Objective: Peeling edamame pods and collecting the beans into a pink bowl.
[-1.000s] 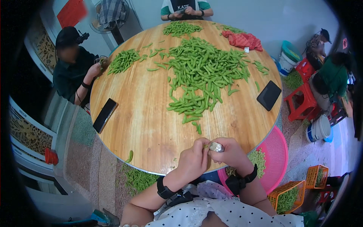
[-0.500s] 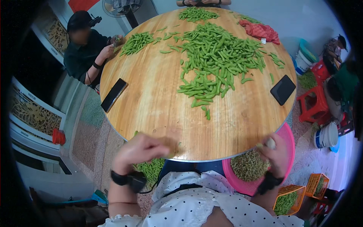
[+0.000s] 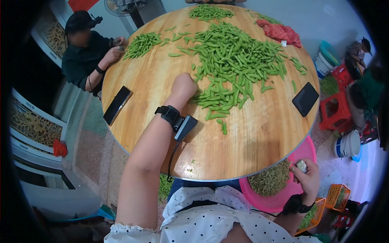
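Note:
A big heap of green soybean pods (image 3: 239, 52) lies on the round wooden table (image 3: 154, 81). My left hand (image 3: 184, 86) reaches over the table to the heap's near left edge, its back turned up and its fingers hidden beneath it. Off the table's near right edge, my right hand (image 3: 306, 176) is closed above a pink basket (image 3: 247, 190). Something small and silvery (image 3: 301, 165) shows at its thumb and fingers; whether it is held or worn I cannot tell. Inside the basket is a mass of small pale green beans (image 3: 269, 178).
One dark phone (image 3: 117, 105) lies at the table's left edge, another phone (image 3: 305, 99) at the right. A red cloth (image 3: 279, 32) is at the far right. A co-worker (image 3: 87, 52) sits on the left by a smaller pod pile (image 3: 142, 44). Red stools (image 3: 335, 109) stand on the right.
My left hand has moved from the table's near edge forward to the pod heap. My right hand has shifted slightly right and down, over the basket's right side.

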Action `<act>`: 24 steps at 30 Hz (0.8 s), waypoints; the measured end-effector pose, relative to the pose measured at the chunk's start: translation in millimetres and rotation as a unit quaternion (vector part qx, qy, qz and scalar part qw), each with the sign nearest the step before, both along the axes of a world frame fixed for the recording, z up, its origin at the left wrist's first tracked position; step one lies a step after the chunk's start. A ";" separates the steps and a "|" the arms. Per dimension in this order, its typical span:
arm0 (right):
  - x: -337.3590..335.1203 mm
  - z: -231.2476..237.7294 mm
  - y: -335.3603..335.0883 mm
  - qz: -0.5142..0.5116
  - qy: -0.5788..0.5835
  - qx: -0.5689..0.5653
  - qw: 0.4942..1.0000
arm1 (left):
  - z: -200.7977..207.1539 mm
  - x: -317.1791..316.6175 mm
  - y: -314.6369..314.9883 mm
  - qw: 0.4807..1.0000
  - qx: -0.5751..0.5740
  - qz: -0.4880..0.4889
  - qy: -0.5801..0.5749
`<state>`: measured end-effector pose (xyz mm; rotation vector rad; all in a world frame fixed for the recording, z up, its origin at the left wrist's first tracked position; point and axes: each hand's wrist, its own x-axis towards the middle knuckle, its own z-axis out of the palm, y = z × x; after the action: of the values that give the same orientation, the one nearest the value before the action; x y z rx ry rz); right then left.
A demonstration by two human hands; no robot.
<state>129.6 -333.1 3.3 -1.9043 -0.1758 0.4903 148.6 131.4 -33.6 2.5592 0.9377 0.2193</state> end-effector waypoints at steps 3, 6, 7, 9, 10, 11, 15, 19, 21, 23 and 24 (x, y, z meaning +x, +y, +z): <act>0.4 7.6 19.1 -0.024 -0.005 0.017 1.000 | 6.6 -9.5 -10.0 0.998 0.005 -0.034 -0.061; -0.5 15.2 52.8 -0.012 -0.008 0.050 0.999 | 30.7 -47.5 -40.5 0.940 -0.284 -0.073 -0.174; -1.3 17.0 68.9 0.000 0.003 0.069 0.998 | 40.3 -61.2 -56.9 0.934 -0.301 -0.096 -0.166; -3.2 25.4 110.2 0.084 0.001 0.026 0.996 | 45.8 -89.6 -88.8 0.919 -0.334 -0.136 -0.161; -6.1 24.7 129.7 0.111 -0.017 0.066 0.991 | 46.1 -100.9 -101.8 0.908 -0.349 -0.156 -0.169; -8.3 19.6 145.8 0.134 -0.037 0.104 0.985 | 45.5 -108.2 -113.4 0.896 -0.364 -0.181 -0.178; -17.1 6.5 175.7 0.209 0.052 0.197 0.957 | 50.0 -127.9 -141.5 0.810 -0.531 -0.115 -0.221; -24.6 -3.3 179.3 0.174 0.103 0.223 0.954 | 34.9 -135.6 -149.1 0.746 -0.603 -0.066 -0.276; -26.3 -3.5 180.9 0.168 0.110 0.225 0.953 | 32.9 -139.3 -153.0 0.776 -0.572 -0.075 -0.255; -26.4 -3.7 181.8 0.174 0.113 0.215 0.954 | 23.9 -143.6 -154.6 0.802 -0.528 -0.103 -0.258; -25.5 -4.4 182.1 0.186 0.112 0.206 0.954 | 22.1 -145.0 -153.3 0.799 -0.538 -0.103 -0.249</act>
<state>104.1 -151.0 -1.1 -1.3970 -0.4559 0.8480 3.5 -21.9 -11.4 1.3962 0.3634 0.1952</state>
